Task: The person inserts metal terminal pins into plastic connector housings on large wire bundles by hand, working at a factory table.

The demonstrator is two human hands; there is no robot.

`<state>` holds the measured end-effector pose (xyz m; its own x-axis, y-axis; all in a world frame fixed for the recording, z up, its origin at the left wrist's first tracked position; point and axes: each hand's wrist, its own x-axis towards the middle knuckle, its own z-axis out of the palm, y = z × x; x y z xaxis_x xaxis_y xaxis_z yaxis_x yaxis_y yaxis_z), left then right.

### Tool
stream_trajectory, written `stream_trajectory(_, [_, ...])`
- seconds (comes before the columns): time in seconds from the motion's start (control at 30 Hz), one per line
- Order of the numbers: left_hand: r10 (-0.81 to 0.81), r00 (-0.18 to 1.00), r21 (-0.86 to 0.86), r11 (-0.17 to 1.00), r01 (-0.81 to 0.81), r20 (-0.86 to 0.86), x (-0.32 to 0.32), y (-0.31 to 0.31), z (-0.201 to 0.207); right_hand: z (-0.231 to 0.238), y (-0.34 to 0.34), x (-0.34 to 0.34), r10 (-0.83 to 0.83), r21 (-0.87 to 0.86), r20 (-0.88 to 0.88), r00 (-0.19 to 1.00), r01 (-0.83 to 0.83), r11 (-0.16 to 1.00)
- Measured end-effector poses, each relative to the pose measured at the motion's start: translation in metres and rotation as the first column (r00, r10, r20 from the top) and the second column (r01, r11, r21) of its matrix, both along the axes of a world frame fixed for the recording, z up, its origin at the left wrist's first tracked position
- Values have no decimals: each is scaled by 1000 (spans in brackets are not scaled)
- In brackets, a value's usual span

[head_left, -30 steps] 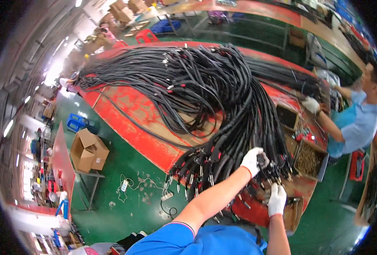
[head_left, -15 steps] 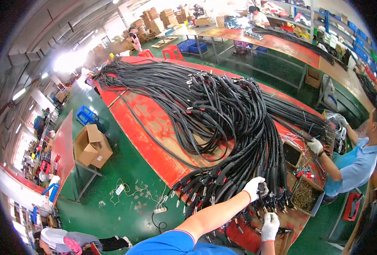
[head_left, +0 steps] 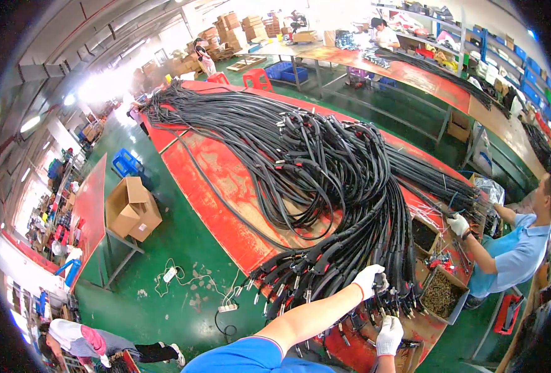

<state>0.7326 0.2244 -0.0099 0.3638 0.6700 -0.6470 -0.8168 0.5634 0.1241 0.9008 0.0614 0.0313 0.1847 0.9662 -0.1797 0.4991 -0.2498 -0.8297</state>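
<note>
A large heap of black cables with metal-tipped ends covers the red table. My left hand, in a white glove, is closed round a black cable at the near edge of the heap. Just nearer to me, my right hand, also gloved, has its fingers pinched together beside the metal cable ends. What the right fingertips hold is too small to make out. Several loose ends fan out to the left of my hands.
At the right, a co-worker in a light blue shirt handles cables with gloved hands. A box of small brass-coloured parts stands near my right hand. A carton, a blue stool and a power strip are at the left.
The view has shifted slightly. Both my hands stay close together at the cable ends, the right one slightly to the left. A person at the lower left has moved, bending with arms lowered.
</note>
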Motion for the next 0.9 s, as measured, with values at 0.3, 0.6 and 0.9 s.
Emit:
stream_trajectory(0.3, [-3, 1000, -14, 1000, 3, -3, -1, -3, 4, 19, -5, -12, 11, 243, 65, 998, -27, 970])
stream_trajectory(0.6, [-11, 1000, 3, 1000, 11, 10, -2, -3, -3, 10, 2, -3, -169, -292, -412, 896, 46, 955])
stream_trajectory(0.9, [18, 999, -15, 1000, -19, -28, 3, -3, -3, 13, -5, -7, 53, 223, 218, 975, -103, 969])
